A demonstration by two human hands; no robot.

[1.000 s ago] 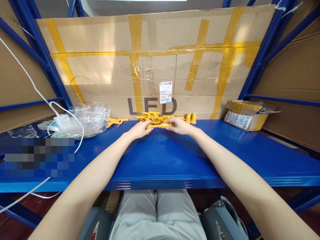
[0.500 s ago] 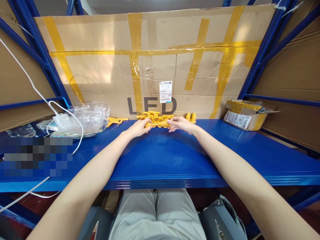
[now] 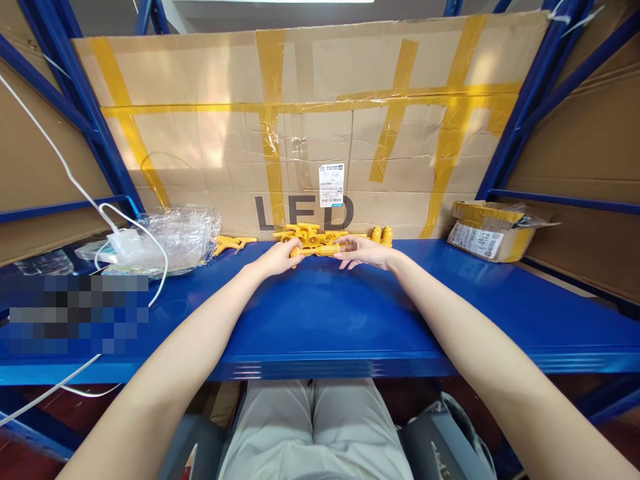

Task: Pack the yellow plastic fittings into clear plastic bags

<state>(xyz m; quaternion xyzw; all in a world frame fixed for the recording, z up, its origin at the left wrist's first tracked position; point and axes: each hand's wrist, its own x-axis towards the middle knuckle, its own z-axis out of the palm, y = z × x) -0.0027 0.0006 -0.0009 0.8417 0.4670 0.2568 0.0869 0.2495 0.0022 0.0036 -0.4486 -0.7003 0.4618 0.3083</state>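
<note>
Pinching yellow piece [image 3: 327, 251] at ends with left hand [image 3: 277, 259] and right hand [image 3: 367, 253], in front of yellow parts [image 3: 313, 238] on table [image 3: 330, 320]. Could slip and bump yellow parts if held loosely.

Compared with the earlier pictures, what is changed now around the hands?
The right hand has shifted slightly right and is posed differently at one end of the yellow piece. The left hand still holds the other end; the yellow pile behind looks unchanged.
</note>
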